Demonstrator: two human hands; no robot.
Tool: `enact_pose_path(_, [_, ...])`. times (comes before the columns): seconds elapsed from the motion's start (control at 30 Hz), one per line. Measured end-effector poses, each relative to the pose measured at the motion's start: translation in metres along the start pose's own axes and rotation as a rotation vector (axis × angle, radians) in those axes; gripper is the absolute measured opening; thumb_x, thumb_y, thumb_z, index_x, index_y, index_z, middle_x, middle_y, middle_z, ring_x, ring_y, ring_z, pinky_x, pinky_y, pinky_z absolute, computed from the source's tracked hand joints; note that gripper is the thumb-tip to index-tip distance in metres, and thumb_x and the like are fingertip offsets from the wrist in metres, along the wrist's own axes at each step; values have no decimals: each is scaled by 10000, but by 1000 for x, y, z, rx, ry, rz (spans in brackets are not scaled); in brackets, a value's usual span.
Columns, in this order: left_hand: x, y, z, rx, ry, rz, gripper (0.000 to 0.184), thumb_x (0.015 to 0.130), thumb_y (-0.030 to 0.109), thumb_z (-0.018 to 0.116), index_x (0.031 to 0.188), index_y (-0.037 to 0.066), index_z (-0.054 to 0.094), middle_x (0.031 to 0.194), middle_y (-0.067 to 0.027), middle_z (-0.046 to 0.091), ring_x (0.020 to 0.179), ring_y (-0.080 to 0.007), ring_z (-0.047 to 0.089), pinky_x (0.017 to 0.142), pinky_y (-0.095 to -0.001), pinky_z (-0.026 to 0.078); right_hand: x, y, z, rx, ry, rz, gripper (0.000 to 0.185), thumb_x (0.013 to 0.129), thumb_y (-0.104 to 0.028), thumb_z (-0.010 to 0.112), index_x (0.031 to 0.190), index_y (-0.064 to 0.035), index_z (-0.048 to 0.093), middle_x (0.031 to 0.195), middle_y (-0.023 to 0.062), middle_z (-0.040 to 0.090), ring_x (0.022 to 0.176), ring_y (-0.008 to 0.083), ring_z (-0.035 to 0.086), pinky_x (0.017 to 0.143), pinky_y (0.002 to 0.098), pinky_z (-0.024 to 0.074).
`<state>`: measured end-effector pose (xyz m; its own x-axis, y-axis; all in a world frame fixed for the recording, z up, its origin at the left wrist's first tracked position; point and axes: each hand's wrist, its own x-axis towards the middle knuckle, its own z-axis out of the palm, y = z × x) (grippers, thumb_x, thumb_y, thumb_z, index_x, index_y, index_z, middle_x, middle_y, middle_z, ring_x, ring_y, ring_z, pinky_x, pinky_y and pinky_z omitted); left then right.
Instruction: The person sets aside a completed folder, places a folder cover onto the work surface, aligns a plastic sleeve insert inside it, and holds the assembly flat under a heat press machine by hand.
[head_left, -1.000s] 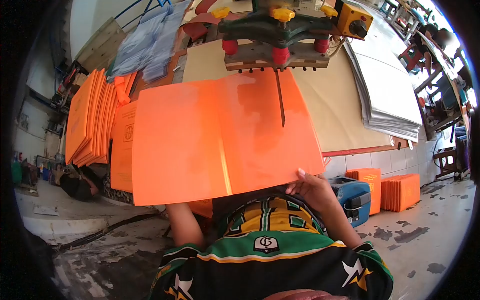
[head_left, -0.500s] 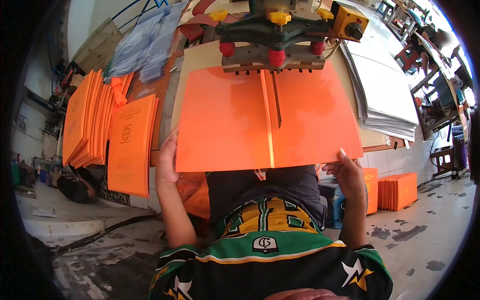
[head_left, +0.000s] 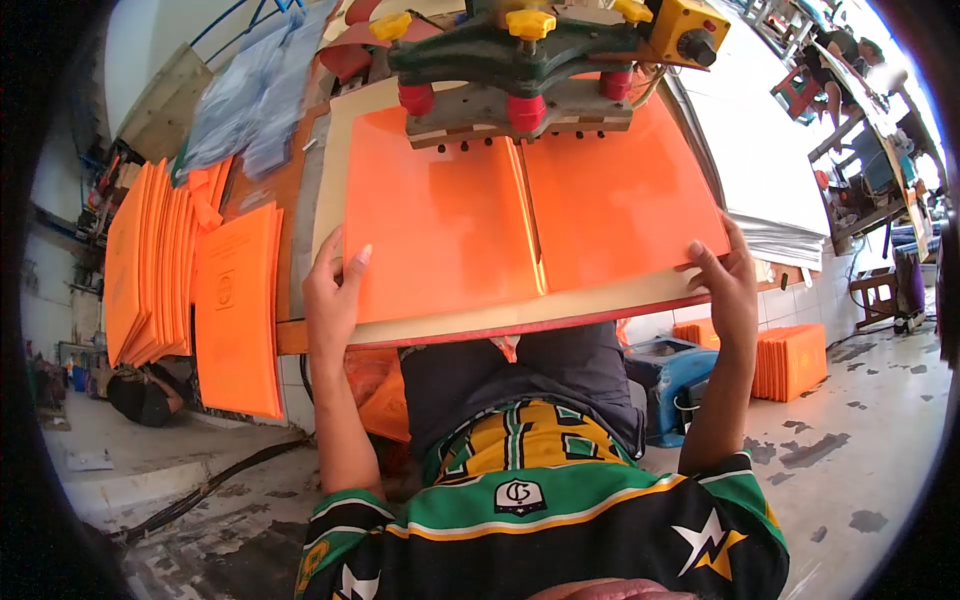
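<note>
An opened-out orange cover (head_left: 440,225) lies on the tan board of the press, its far part under the press head (head_left: 520,115). A shiny crease and a dark slit run down its middle. At its left edge is my left hand (head_left: 335,290), closed on the edge with the thumb on top. My right hand (head_left: 728,268) grips the near right corner, thumb over the surface and fingers along the side. The press head has yellow knobs and red cylinders, and stands above the cover. The tan board (head_left: 480,315) shows along the cover's near edge.
Orange covers (head_left: 150,260) stand in a row at the left, with another orange stack (head_left: 238,310) beside them. Clear plastic sheets (head_left: 250,100) lie behind. White sheets (head_left: 765,150) are piled at the right. Orange bundles (head_left: 790,360) sit on the floor. People are in the background.
The orange cover has moved away from me, farther under the press head and down onto the board. Both hands have moved with it, and the board's near edge now shows.
</note>
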<state>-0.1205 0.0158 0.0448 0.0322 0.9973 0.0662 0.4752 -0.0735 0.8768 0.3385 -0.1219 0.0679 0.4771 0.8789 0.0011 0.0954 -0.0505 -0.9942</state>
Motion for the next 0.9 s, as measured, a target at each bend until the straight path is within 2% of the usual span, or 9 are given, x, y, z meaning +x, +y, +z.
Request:
enact_pose_path(0.03, [3, -1, 0, 1, -5, -11, 572, 1073, 261, 704, 1537, -27, 536, 1003, -147, 790, 897, -110, 716, 781, -286, 561, 5, 2, 0, -4, -3, 11, 558, 992, -160, 764, 1470, 14, 532, 1181, 135, 753, 922, 166, 762, 659, 226, 566])
enact_pose_path(0.13, [16, -6, 1, 46, 82, 49, 549, 1059, 272, 726, 1516, 3, 583, 833, -70, 719, 766, -72, 622, 685, -272, 504, 22, 16, -2, -49, 36, -78, 488, 1046, -104, 686, 1494, 14, 532, 1117, 115, 752, 1033, 113, 691, 824, 225, 531])
enact_pose_path(0.2, [29, -18, 5, 163, 159, 32, 503, 1044, 284, 749, 1467, 32, 649, 709, -4, 539, 673, -66, 472, 605, -277, 408, 31, 27, -4, -202, 46, -131, 482, 1046, -104, 682, 1493, 9, 541, 1110, 112, 751, 1031, 118, 686, 847, 247, 531])
enact_pose_path(0.23, [30, -19, 12, 144, 151, 3, 503, 1044, 284, 749, 1467, 32, 649, 709, -4, 539, 673, -66, 472, 605, -277, 408, 33, 29, -3, -330, 46, -186, 475, 1047, -103, 677, 1492, 3, 550, 1103, 109, 749, 1029, 123, 680, 869, 269, 531])
enact_pose_path(0.3, [35, -11, 13, 206, 200, 67, 467, 1030, 289, 766, 1427, 53, 692, 712, 13, 395, 654, -80, 364, 582, -291, 335, 35, 27, 3, -400, 65, -158, 417, 1058, -128, 661, 1448, 7, 596, 1102, 94, 754, 1022, 123, 680, 880, 299, 535])
enact_pose_path(0.5, [37, -17, 17, 58, 199, 29, 444, 1044, 262, 748, 1431, 52, 687, 729, 29, 409, 670, -68, 380, 594, -274, 339, 39, 33, 9, -627, 233, -179, 355, 1084, -199, 602, 1364, 8, 674, 962, 41, 687, 845, 122, 596, 803, 290, 504])
enact_pose_path(0.57, [35, -12, 19, 63, 204, -4, 431, 1051, 255, 739, 1428, 54, 688, 736, 31, 431, 678, -67, 391, 602, -268, 344, 39, 30, 11, -649, 227, -79, 344, 1091, -196, 585, 1351, 5, 686, 1145, 87, 737, 981, 142, 645, 896, 298, 514])
enact_pose_path(0.63, [36, -10, 19, 72, 198, -18, 419, 1057, 248, 730, 1426, 55, 690, 742, 34, 454, 686, -65, 403, 610, -261, 349, 43, 42, 3, -647, 234, -212, 328, 1100, -190, 568, 1335, -1, 699, 1282, 117, 731, 1100, 163, 656, 968, 312, 510])
enact_pose_path(0.9, [36, -14, 22, 37, 214, 27, 404, 1069, 246, 715, 1433, 74, 686, 757, 39, 536, 718, -47, 461, 659, -220, 371, 46, 44, 5, -583, 237, -220, 323, 1125, -186, 570, 1300, 52, 701, 1256, 138, 739, 1156, 202, 675, 1040, 339, 501])
